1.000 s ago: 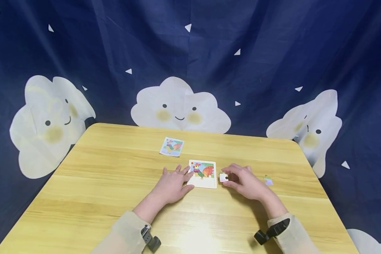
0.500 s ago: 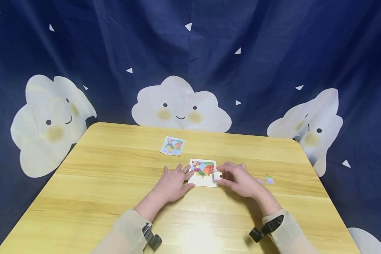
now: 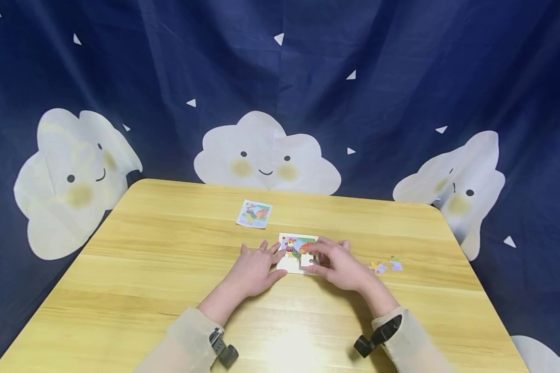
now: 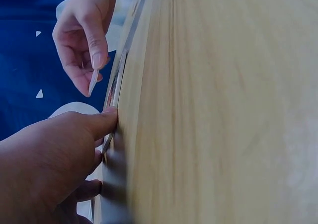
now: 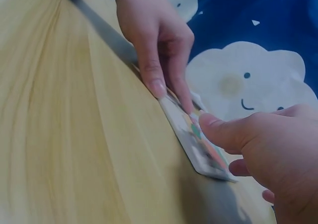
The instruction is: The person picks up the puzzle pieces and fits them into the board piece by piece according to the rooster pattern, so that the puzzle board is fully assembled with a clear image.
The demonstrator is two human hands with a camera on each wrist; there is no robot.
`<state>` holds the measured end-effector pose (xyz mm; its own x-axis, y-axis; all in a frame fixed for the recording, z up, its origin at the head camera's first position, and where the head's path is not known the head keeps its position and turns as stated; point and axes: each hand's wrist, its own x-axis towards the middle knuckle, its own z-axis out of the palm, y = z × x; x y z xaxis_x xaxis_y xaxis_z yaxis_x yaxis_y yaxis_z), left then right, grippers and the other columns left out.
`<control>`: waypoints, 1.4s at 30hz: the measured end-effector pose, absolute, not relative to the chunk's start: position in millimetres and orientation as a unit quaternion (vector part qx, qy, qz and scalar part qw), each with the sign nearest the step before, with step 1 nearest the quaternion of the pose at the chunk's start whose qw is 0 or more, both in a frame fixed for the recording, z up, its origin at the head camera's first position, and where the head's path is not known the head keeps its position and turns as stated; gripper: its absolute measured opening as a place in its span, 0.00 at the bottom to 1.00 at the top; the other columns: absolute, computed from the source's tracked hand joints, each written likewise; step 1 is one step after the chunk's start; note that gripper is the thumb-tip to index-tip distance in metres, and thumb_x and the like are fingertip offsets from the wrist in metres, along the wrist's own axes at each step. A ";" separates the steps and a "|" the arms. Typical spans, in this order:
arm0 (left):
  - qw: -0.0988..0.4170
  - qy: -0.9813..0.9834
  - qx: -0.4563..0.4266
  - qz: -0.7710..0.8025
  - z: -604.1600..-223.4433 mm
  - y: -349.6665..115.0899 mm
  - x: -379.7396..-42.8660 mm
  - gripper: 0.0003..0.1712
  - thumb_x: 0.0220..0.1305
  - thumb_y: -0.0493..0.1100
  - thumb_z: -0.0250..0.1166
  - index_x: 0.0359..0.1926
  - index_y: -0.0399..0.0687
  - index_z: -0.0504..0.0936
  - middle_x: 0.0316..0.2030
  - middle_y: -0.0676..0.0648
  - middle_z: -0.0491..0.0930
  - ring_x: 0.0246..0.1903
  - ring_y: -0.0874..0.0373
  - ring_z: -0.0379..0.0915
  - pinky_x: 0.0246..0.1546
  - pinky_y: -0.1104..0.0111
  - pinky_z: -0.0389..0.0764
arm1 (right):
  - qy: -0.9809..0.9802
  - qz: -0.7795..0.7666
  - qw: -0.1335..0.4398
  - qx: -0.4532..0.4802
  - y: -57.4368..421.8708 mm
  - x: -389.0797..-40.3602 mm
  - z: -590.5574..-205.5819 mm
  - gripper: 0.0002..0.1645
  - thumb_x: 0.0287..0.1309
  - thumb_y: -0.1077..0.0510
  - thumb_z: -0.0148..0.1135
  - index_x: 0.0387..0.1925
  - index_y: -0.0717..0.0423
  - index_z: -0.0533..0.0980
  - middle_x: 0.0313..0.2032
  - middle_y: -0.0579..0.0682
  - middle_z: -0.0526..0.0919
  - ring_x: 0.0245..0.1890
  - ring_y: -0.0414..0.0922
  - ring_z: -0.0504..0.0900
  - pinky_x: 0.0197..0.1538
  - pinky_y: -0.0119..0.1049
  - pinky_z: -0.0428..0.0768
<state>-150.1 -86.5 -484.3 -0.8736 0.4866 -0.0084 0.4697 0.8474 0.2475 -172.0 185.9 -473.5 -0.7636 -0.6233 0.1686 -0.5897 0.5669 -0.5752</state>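
A square puzzle board (image 3: 287, 267) with a partly filled rooster picture lies at the middle of the table; its lower strip is bare white. My left hand (image 3: 260, 270) rests at the board's left side with fingers spread. In the right wrist view, that hand's thumb (image 5: 158, 87) and a finger touch the board. My right hand (image 3: 340, 265) pinches a pale puzzle piece (image 3: 306, 260) between thumb and fingers, over the board's lower right part. The left wrist view shows this piece (image 4: 93, 82) on edge, tilted above the board.
Loose puzzle pieces (image 3: 394, 263) lie to the right of my right hand. A small paper card (image 3: 254, 214) with the same rooster picture lies behind the board. A blue curtain (image 3: 378, 98) with clouds hangs beyond the table's (image 3: 168, 228) far edge.
My right hand has moved left with the puzzle piece, from beside the board to above its lower right part. More loose pieces are uncovered behind it. The left hand stays in place.
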 end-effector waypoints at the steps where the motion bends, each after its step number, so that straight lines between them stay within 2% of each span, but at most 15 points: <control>1: 0.036 0.961 0.248 0.118 -484.4 -86.3 -150.2 0.35 0.77 0.65 0.59 0.75 0.54 0.76 0.76 0.48 0.68 0.73 0.38 0.66 0.62 0.24 0.62 | 0.884 -0.314 0.025 -0.345 183.4 -172.1 -474.4 0.27 0.65 0.49 0.76 0.63 0.49 0.82 0.36 0.44 0.78 0.31 0.37 0.73 0.46 0.48 0.52; 4: 0.038 0.962 0.247 0.114 -484.6 -85.9 -150.3 0.36 0.77 0.65 0.59 0.76 0.54 0.75 0.76 0.49 0.68 0.73 0.39 0.65 0.62 0.24 0.62 | 0.883 -0.312 0.017 -0.349 176.5 -172.1 -476.5 0.25 0.66 0.49 0.75 0.61 0.52 0.83 0.40 0.42 0.80 0.32 0.37 0.74 0.47 0.49 0.52; 10: 0.035 0.963 0.245 0.106 -484.8 -85.6 -150.1 0.36 0.77 0.66 0.58 0.76 0.54 0.75 0.76 0.50 0.68 0.73 0.40 0.65 0.62 0.24 0.63 | 0.887 -0.302 -0.004 -0.350 165.1 -173.1 -479.8 0.22 0.67 0.50 0.74 0.58 0.52 0.84 0.41 0.42 0.80 0.37 0.42 0.76 0.48 0.51 0.52; 19: 0.039 0.964 0.238 0.110 -484.3 -86.4 -150.0 0.37 0.77 0.67 0.58 0.76 0.53 0.75 0.76 0.49 0.68 0.74 0.40 0.64 0.63 0.23 0.60 | 0.892 -0.280 -0.010 -0.356 153.5 -172.3 -485.6 0.27 0.67 0.49 0.73 0.65 0.48 0.82 0.42 0.42 0.80 0.38 0.41 0.74 0.54 0.55 0.53; 27: 0.041 0.965 0.238 0.107 -484.9 -85.7 -150.4 0.38 0.77 0.68 0.56 0.77 0.53 0.74 0.76 0.50 0.67 0.74 0.40 0.63 0.63 0.23 0.59 | 0.890 -0.281 -0.003 -0.358 147.1 -171.7 -486.1 0.27 0.69 0.51 0.72 0.66 0.52 0.81 0.43 0.42 0.80 0.40 0.41 0.74 0.52 0.52 0.52; 42: 0.047 0.964 0.235 0.115 -483.8 -85.4 -150.1 0.39 0.77 0.70 0.55 0.77 0.54 0.73 0.77 0.51 0.66 0.76 0.41 0.61 0.64 0.22 0.57 | 0.896 -0.265 -0.004 -0.357 140.3 -174.4 -489.3 0.29 0.65 0.45 0.74 0.64 0.52 0.83 0.36 0.41 0.76 0.41 0.38 0.71 0.51 0.52 0.53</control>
<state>-150.1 -85.4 -483.8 -0.8854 0.4634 -0.0362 0.4420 0.8635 0.2428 -174.4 140.3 -489.3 -0.7449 -0.6378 0.1957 -0.6417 0.6046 -0.4718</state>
